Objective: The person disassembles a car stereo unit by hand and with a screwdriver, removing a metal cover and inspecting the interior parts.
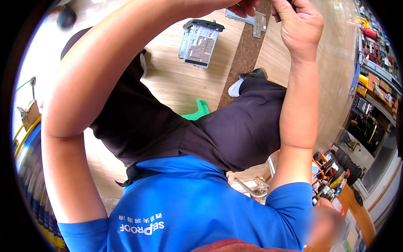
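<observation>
Both my hands are raised at the top edge, partly cut off. My left hand (244, 6) shows only its lower part there, its fingers curled; what they hold is out of view. Close to its right, my right hand (300, 31) is closed, thumb against the fingers, with a sliver of something dark at the top edge that I cannot make out. Below and left of the hands, a grey metal box-shaped unit (200, 44) with a black front panel stands on the floor. Flat metal brackets (259, 26) with rows of holes lie just below my hands.
The wood-look floor (168, 86) has a dark brown strip (235, 67). A green plastic piece (199, 110) shows between my legs. Shelves (375, 63) of tools and parts line the right side. A cluttered wooden bench (354, 210) is at lower right, bottles (35, 189) at lower left.
</observation>
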Demonstrator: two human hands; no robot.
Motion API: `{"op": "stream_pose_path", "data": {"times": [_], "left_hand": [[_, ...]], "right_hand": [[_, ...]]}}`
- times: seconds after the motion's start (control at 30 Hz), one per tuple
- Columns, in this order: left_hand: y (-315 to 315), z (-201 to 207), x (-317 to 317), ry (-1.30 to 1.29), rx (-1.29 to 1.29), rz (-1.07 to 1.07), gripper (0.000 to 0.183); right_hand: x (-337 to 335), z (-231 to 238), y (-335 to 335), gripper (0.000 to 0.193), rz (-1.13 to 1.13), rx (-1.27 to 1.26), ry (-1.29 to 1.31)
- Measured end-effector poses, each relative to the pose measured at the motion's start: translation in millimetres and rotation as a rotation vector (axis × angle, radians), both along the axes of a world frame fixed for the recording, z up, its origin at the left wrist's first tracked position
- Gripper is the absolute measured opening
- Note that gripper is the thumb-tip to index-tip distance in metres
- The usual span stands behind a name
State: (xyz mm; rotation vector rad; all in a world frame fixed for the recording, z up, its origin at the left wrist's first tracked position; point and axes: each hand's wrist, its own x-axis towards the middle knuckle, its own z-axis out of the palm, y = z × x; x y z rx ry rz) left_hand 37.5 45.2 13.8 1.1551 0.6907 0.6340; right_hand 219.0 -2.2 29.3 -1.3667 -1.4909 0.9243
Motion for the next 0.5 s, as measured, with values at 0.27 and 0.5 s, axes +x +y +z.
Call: {"op": "stream_pose_path", "data": {"times": [0.27, 0.5], "left_hand": [[0.0, -5.0, -1.1, 0.088, 0.035, -0.004, 0.031], [1.2, 7.7, -14.3, 0.217, 0.237, -0.06, 0.033]], "right_hand": [[-7.8, 4.2, -8.6, 0.006, 0.032, 0.124, -0.265], [12.3, -23.5, -4.4, 0.013, 0.02, -0.1, -0.087]]}}
